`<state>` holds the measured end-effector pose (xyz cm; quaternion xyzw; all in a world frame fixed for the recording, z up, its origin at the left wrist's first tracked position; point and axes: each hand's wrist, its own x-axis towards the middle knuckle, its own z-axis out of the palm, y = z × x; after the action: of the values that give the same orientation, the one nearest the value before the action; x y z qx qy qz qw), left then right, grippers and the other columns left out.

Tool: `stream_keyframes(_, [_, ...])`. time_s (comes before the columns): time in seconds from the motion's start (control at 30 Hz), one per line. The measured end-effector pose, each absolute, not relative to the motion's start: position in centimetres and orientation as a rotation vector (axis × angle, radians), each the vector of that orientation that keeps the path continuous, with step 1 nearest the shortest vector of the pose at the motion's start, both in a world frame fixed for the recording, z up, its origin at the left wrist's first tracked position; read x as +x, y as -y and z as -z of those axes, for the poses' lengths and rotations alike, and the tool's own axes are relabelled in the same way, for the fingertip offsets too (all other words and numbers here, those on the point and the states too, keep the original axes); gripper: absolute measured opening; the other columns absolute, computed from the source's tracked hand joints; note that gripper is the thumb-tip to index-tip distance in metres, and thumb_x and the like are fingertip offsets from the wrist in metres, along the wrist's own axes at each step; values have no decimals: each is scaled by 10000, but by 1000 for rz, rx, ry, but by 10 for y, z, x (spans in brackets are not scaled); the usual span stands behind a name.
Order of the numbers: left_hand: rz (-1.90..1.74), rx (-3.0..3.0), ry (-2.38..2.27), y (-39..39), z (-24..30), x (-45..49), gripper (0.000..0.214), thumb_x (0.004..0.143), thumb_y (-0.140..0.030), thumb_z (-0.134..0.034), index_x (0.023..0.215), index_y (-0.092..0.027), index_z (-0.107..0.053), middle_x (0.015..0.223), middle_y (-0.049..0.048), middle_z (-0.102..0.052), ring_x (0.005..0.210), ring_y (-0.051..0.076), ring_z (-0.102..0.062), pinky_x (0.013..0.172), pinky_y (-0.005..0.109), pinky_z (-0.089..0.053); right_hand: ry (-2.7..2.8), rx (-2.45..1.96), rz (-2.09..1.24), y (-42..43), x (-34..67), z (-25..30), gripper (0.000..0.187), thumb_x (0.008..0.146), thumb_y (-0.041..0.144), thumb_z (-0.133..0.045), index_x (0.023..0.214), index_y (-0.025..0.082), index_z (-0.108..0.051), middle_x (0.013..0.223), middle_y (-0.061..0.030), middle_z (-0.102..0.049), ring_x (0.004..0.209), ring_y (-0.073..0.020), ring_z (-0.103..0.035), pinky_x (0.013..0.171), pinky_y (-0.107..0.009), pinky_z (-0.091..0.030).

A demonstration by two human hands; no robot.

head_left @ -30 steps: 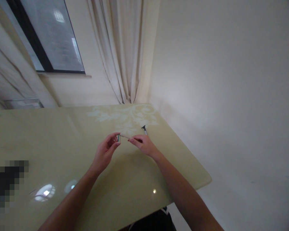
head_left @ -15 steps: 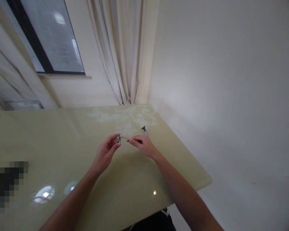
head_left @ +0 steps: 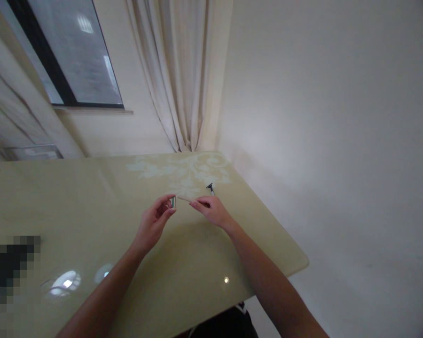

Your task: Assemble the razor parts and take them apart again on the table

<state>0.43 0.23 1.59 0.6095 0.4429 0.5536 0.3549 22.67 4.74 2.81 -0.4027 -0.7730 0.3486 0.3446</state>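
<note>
Left fingers: pinched small banded piece.
Right fingers: gripped slim pale stick.
Stick's end: apparently aligned just beside piece.
Next move: likely needed steady aim.

No text, label, brand, number or sign — anywhere here — can be read.
</note>
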Motion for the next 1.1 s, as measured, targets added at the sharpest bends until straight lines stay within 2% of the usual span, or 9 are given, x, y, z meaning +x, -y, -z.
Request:
stream_keyframes(0.13, [-1419,1570,-1127,-2,-16,4,416,897,-392,-689,1269,-211,-639,862,-1,-572,790,146,-574,720,261,-470,2040,-962,-973,-45,225,-30,466,974,567,-574,895,156,-778,707,4,-554,644,-131,-440,597,-275,-285])
stream_keyframes(0.27, [-1443,1566,-1146,-1,-17,4,407,899,-406,-690,1256,-213,-653,849,-4,-559,771,142,-564,708,258,-467,2048,-1021,-907,-46,226,-28,506,978,588,-558,874,148,-786,666,7,-531,623,-130,-415,588,-278,-270])
stream_keyframes(0.4, [-1452,1549,-1126,-1,-17,4,417,892,-408,-699,1259,-215,-654,838,-7,-565,771,144,-566,705,258,-474,2063,-952,-980,-46,225,-26,495,973,595,-569,957,156,-798,700,2,-565,649,-132,-448,593,-264,-290])
stream_keyframes(0.57, [-1464,1543,-1143,-1,-19,4,411,885,-409,-705,1242,-209,-661,846,-5,-565,778,143,-562,707,256,-473,2042,-1013,-934,-47,225,-26,509,969,590,-577,899,139,-805,660,7,-538,621,-126,-426,581,-268,-276])
stream_keyframes(0.73, [-1469,1519,-1134,-1,-19,4,433,884,-412,-709,1264,-210,-655,834,-8,-562,761,144,-557,689,256,-467,2038,-941,-1065,-44,224,-26,506,956,603,-594,1014,152,-817,711,1,-583,641,-126,-442,578,-262,-288])
stream_keyframes(0.87, [-1486,1524,-1161,-2,-19,4,426,885,-417,-708,1253,-209,-660,839,-7,-563,757,142,-556,684,256,-462,2032,-983,-986,-44,224,-27,507,957,588,-596,949,135,-823,654,8,-530,625,-128,-424,581,-270,-278])
stream_keyframes(1.0, [-1483,1535,-1146,-2,-19,5,418,884,-415,-705,1249,-216,-655,825,-11,-559,752,146,-562,683,258,-469,2027,-933,-1083,-44,223,-26,511,952,606,-598,1020,153,-823,681,5,-563,636,-130,-438,579,-262,-287])
stream_keyframes(1.1, [-1500,1540,-1148,-2,-18,5,414,883,-402,-706,1248,-215,-652,840,-11,-561,761,143,-563,689,254,-466,2033,-963,-1089,-45,224,-26,521,945,617,-602,1004,151,-826,657,9,-540,627,-129,-417,573,-262,-275])
